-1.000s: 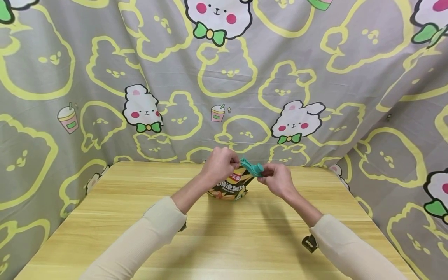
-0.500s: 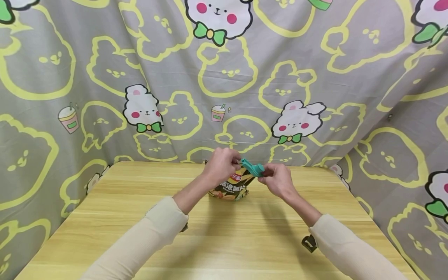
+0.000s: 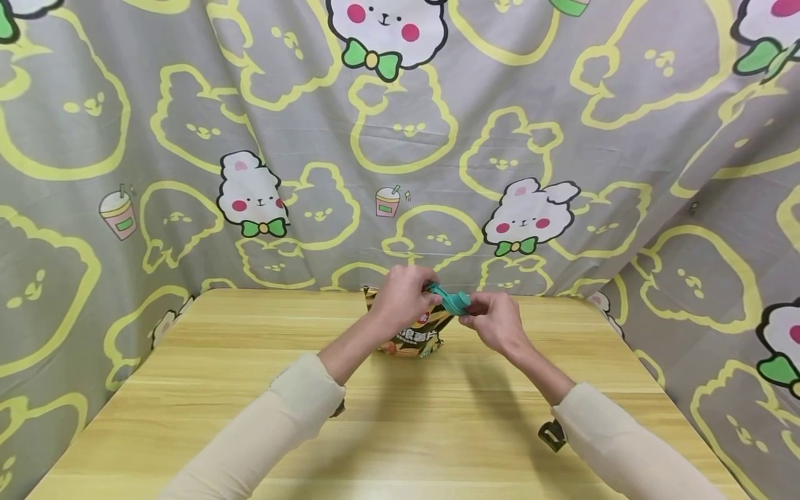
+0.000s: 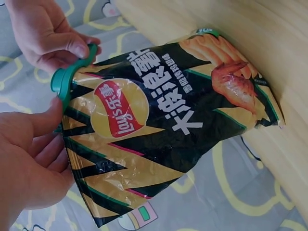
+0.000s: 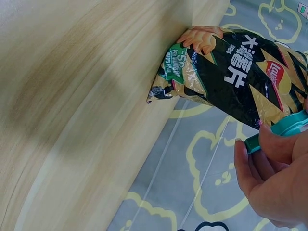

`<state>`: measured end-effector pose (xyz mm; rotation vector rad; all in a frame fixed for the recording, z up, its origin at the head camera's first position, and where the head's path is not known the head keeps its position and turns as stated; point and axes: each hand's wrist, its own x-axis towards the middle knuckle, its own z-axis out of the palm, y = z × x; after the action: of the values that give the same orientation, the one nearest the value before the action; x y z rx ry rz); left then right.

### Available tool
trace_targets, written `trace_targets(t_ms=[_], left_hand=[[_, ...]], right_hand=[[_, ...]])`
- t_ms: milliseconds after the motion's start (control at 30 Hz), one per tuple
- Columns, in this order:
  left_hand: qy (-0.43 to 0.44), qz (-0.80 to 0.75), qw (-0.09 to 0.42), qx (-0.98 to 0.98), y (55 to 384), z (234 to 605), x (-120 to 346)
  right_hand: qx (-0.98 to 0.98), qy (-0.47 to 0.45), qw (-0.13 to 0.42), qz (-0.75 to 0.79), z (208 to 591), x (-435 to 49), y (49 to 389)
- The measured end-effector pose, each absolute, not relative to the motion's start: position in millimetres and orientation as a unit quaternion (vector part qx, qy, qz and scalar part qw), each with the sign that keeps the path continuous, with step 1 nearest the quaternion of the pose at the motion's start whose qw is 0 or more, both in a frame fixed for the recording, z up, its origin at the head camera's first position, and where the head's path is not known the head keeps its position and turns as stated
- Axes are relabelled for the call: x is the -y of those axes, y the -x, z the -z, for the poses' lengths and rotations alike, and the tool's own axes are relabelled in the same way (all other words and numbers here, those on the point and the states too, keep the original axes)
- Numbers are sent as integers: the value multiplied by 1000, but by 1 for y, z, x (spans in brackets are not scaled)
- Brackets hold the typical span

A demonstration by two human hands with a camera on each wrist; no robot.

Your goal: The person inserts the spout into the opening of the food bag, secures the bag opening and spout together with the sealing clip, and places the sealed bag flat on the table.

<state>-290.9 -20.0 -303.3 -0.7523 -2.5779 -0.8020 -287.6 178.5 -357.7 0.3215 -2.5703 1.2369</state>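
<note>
A black-and-gold potato chip bag (image 4: 159, 106) stands on the table, its top edge between the two hands. A green bag clip (image 3: 453, 300) with a round cap lies across part of that top edge. The left hand (image 3: 403, 295) is at the clip's left end; in the left wrist view its thumb (image 4: 45, 115) presses on the clip while the other fingers lie behind. From the other side the right hand (image 3: 496, 319) pinches the clip's opposite end, as the right wrist view also shows, with thumb and forefinger on the green strip (image 5: 288, 124). One top corner of the bag sticks out past the clip.
The light wood table (image 3: 400, 430) spreads out below the arms. A grey curtain (image 3: 312, 139) with yellow outlines and cartoon animals hangs behind and at both sides. Dark straps (image 3: 553, 435) show beneath the sleeves.
The left hand has shifted right along the bag's top edge, from beside the clip onto its left end. More of the bag's left corner now shows. The right hand holds nearly the same place.
</note>
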Motion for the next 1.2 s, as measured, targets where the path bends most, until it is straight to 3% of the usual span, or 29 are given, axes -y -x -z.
trace_targets(t_ms=[1200], left_hand=[[248,317,210,891,293,310,14]], right_hand=[[881,-105,66,-457,349,-177,283]])
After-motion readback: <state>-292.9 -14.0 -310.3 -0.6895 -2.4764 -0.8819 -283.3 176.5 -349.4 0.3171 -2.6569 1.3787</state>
